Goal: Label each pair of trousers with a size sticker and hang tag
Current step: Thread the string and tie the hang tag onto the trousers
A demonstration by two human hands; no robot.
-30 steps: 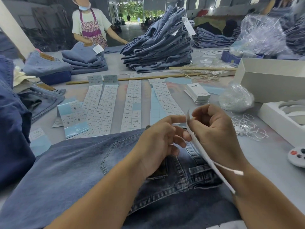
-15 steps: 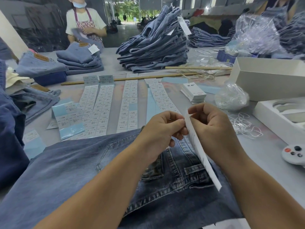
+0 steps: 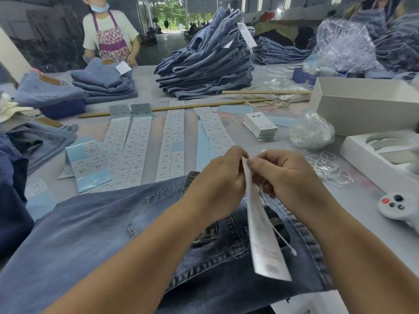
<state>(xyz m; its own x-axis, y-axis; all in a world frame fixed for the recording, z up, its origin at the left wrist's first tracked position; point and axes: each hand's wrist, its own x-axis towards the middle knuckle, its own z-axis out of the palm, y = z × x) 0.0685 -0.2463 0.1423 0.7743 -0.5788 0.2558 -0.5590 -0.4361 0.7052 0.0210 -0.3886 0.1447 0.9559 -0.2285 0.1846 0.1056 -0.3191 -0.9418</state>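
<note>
Two hands — left hand, right hand — one hang tag, one pair of trousers at bottom, two wooden sticks across the middle, two white boxes at right — one game controller.

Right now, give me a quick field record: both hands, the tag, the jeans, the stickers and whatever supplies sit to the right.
left hand: pinches the top of the hang tag
right hand: pinches the same top end, from the other side
hang tag: white, hanging down over the jeans, white string loop beside it
jeans: flat on the table, back pocket up
sticker sheets: in strips beyond the jeans
tag stack: right of the strips
loose strings: on the table, right
</note>
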